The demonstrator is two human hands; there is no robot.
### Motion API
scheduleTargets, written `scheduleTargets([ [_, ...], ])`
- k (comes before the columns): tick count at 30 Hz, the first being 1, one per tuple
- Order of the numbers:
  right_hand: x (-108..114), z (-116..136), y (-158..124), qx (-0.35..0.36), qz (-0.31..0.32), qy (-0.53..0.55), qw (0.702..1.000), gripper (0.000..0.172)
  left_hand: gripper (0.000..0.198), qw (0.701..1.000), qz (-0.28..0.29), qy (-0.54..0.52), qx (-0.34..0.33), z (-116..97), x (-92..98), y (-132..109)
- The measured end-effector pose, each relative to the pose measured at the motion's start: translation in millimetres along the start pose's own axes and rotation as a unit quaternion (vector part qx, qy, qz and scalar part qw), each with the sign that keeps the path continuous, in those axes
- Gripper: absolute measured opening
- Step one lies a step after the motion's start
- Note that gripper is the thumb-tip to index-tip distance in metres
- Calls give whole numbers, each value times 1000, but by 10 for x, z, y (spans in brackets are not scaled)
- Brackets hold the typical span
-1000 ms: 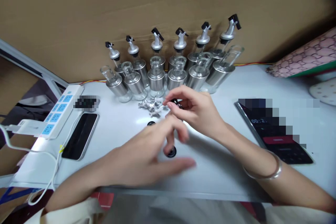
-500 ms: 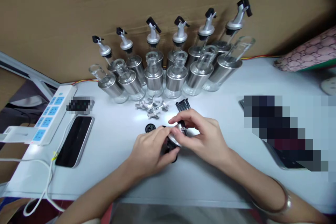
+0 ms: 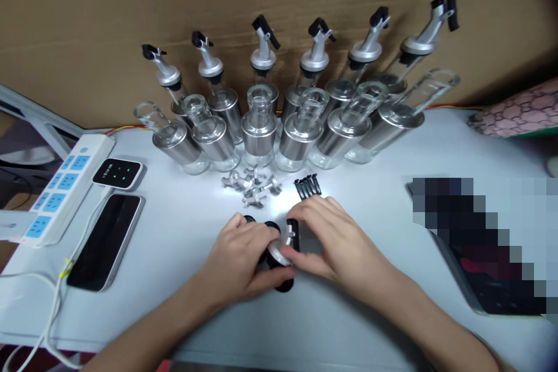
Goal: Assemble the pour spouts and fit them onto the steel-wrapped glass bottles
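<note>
Between my hands is a silver pourer spout with a black lever cap at its tip. My left hand closes around the spout's round base, its thumb underneath. The thumb and index finger of my right hand pinch the tip end around the lever cap. A black round part lies beneath the spout, and others, such as one black ring, are partly hidden by my left hand. Beyond my hands lie a pile of silver spout pieces and a row of small black levers.
Open glass bottles with steel sleeves form a front row; bottles behind carry silver pourers. At left are a power strip, a phone, a small white device and cables. A dark, partly blurred device lies right.
The view has shifted closer to the table. My hands and the spout appear slightly lower, the spout is turned, and its black lever cap shows more clearly between my right fingers.
</note>
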State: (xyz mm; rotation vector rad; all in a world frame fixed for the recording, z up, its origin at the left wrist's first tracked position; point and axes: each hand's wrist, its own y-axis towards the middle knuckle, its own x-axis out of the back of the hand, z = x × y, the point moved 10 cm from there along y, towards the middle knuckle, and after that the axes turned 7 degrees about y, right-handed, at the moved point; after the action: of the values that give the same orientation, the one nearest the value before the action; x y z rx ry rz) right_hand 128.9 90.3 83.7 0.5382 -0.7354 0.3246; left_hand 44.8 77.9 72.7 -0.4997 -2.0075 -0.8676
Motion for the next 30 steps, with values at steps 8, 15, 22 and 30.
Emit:
scheduleTargets([
  [8,-104,93,-25,50,10,-131,990,44,45,999,6,-41,-8,24,-58,-26],
  [15,-77,225,-50,103,-18,-146,984,49,46,992,-8,-125,-9,-40,-37,-41],
  [22,12,166,-54,80,-44,-50,995,37,41,990,-1,-142,-1,-50,9,-14],
  [30,605,-446,-130,-135,-152,-99,974,26,34,996,-37,-79,15,171,148,-48],
])
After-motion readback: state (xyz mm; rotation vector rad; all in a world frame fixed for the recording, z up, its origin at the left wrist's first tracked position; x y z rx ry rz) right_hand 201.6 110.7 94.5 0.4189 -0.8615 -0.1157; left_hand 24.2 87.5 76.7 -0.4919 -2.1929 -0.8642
